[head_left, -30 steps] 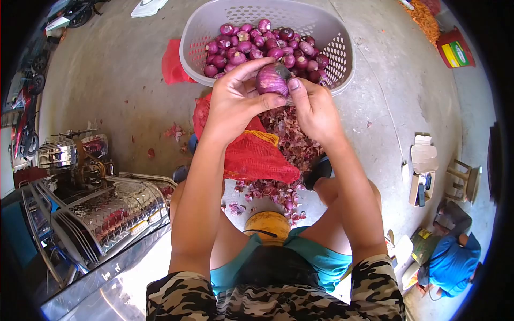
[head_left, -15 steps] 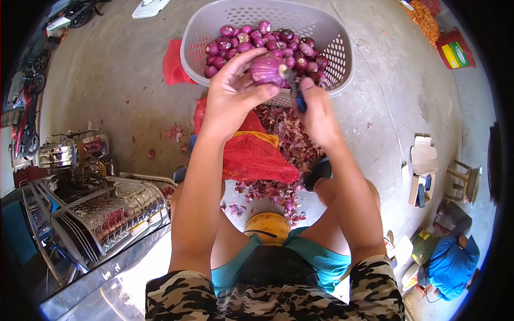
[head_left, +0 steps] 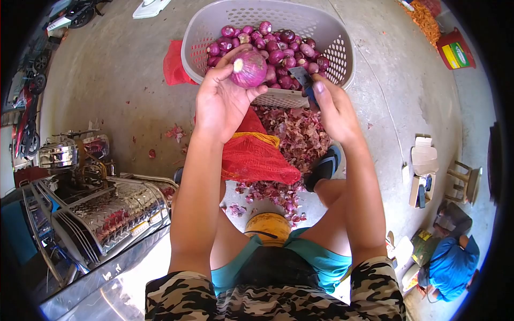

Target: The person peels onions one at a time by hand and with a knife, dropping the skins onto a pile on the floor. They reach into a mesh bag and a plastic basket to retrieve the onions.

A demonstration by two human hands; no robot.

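The left hand point(head_left: 219, 104) held a large purple onion point(head_left: 250, 69), its fingers half curled about the sides and the palm turned upward, with the onion's pale end facing left. From above, the onion showed against the near left part of a grey basket point(head_left: 201, 40); whether it hung directly over the rim could not be told. The right hand point(head_left: 338, 109), just beside it, had its fingers closed around the dark handle of a knife point(head_left: 301, 76), whose blade pointed up and left, apart from the onion. Many smaller onions point(head_left: 276, 56) lay heaped inside the basket. Below the hands, a red net bag point(head_left: 257, 160) lay beside a pile of dry onion skins point(head_left: 300, 134), near a foot in a sandal point(head_left: 335, 156). Off to the right, a person in a blue shirt point(head_left: 454, 267) bent forward.
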